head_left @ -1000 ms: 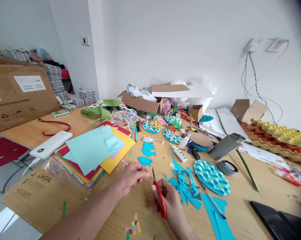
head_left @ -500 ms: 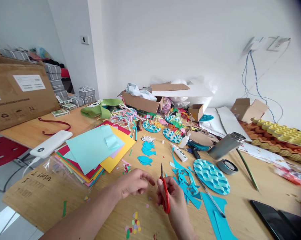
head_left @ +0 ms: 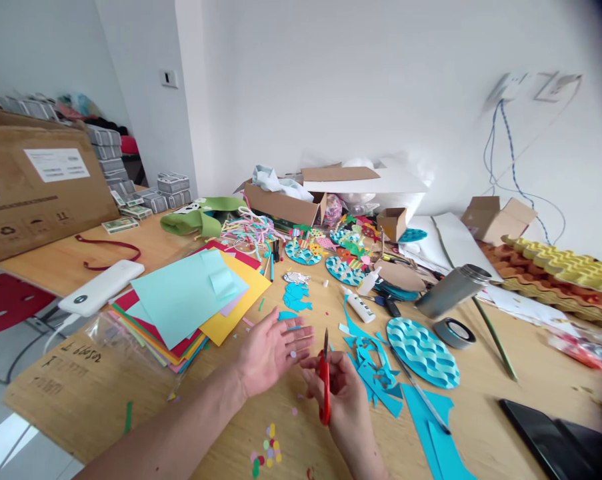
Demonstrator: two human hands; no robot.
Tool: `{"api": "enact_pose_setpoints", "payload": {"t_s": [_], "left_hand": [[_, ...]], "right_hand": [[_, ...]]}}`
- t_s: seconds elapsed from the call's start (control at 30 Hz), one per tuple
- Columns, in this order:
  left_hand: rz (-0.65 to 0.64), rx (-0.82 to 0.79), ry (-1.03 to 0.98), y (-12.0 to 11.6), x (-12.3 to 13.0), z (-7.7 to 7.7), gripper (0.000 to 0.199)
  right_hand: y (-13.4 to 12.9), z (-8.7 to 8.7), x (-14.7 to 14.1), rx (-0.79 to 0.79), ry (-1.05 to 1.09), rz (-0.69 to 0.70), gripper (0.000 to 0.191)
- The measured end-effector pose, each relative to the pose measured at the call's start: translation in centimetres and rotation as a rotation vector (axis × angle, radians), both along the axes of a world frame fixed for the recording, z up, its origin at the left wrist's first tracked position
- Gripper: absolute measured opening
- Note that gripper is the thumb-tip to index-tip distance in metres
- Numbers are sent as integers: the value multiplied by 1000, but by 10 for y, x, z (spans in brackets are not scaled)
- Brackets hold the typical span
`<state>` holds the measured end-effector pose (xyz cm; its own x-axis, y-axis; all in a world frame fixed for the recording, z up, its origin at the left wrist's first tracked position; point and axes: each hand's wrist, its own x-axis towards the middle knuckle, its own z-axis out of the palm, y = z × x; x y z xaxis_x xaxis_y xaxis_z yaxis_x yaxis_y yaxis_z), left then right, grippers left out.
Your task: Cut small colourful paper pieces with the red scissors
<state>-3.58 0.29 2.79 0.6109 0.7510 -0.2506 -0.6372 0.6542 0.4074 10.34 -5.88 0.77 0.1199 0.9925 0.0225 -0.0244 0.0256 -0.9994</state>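
Red-handled scissors point(head_left: 324, 383) are standing straighter than half a second ago, with the right hand point(head_left: 345, 383) grasping them by the handle and the narrow tip pointing away from the person, over the wooden table point(head_left: 215, 427). Beside them, the left hand point(head_left: 268, 353) is now showing its palm, whereas in the earlier frame it is turning its back upward with the fingers curling. Those fingers are now spreading loosely, released, and a lilac dot point(head_left: 293, 354) is resting on them. The right hand's fingertips are hovering just beside the left hand's fingers.

By turning, the left hand is covering a small heap of coloured dots that is showing half a second ago, and its fingers are partly hiding the nearest blue fish point(head_left: 289, 320). Farther back, overlapping blue fish cutouts point(head_left: 297, 297) are lying as before. Loose paper dots point(head_left: 271, 443) are staying scattered nearer the person, while blue scraps point(head_left: 373, 377) are keeping their place right of the scissors.
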Motion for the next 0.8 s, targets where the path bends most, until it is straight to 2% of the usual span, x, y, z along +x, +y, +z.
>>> {"api": "enact_pose_setpoints", "payload": {"t_s": [0.23, 0.47, 0.63, 0.8], "left_hand": [[5, 2, -60, -13, 12, 2, 46], [-45, 62, -20, -19, 16, 4, 50], [-51, 108, 13, -19, 17, 3, 44], [4, 174, 192, -16, 16, -6, 27]], "right_hand": [[1, -12, 3, 134, -330, -107, 16], [-2, -15, 1, 198, -487, -83, 9], [-1, -17, 1, 161, -444, -93, 11], [4, -11, 3, 19, -109, -94, 23]]}}
